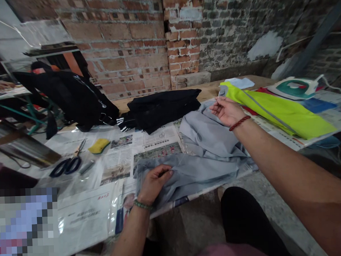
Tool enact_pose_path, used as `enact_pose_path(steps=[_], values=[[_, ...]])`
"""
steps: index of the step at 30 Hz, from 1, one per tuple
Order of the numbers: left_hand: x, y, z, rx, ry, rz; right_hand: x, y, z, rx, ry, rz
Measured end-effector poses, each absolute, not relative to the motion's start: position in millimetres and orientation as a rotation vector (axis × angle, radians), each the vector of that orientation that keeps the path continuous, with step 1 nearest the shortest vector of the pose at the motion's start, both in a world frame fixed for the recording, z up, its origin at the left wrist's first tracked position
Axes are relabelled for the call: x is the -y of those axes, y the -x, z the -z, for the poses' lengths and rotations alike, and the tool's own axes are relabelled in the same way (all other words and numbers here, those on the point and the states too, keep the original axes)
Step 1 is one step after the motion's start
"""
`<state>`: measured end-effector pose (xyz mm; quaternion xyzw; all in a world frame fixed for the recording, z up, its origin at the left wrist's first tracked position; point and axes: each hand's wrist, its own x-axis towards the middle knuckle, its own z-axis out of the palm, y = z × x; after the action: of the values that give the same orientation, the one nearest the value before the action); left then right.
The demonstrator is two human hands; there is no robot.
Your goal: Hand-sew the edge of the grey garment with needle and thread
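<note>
Grey cloth (205, 168) lies in loose folds on the newspaper-covered table in front of me. My left hand (157, 180) rests on its near left part, thumb and forefinger pinching the fabric. Raised over the cloth's far right side, my right hand (227, 109) is closed in a pinch on a thin pale sliver that looks like a sewing needle (219, 93). Any thread between needle and cloth is too fine to make out. Dark-handled scissors (69, 163), a small spool-like cylinder (87, 167) and a yellow sponge (98, 145) lie left of the cloth.
Folded black cloth (164, 105) and a black bag (71, 98) lie along the back. A yellow-green garment (281, 109) and an iron (294, 87) are on the right. A metal cylinder (25, 144) leans at the left. Brick wall (128, 43) stands behind.
</note>
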<state>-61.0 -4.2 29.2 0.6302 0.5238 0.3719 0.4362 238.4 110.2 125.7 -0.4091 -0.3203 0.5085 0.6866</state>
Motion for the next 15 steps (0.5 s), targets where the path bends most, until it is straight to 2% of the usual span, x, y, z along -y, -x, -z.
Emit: enact_pose_path(steps=[9,11,15], values=[[5,61,-31,-1.314,-1.564,-0.916,-106,-232,-124,0.731,0.952,-0.986],[5,61,-31,-1.301,-1.542,-0.927,-89,-208,-112,0.904,1.054,-0.991],[6,61,-32,-1.291,-1.58,-0.878,-40,-154,-68,1.66,1.223,-0.961]])
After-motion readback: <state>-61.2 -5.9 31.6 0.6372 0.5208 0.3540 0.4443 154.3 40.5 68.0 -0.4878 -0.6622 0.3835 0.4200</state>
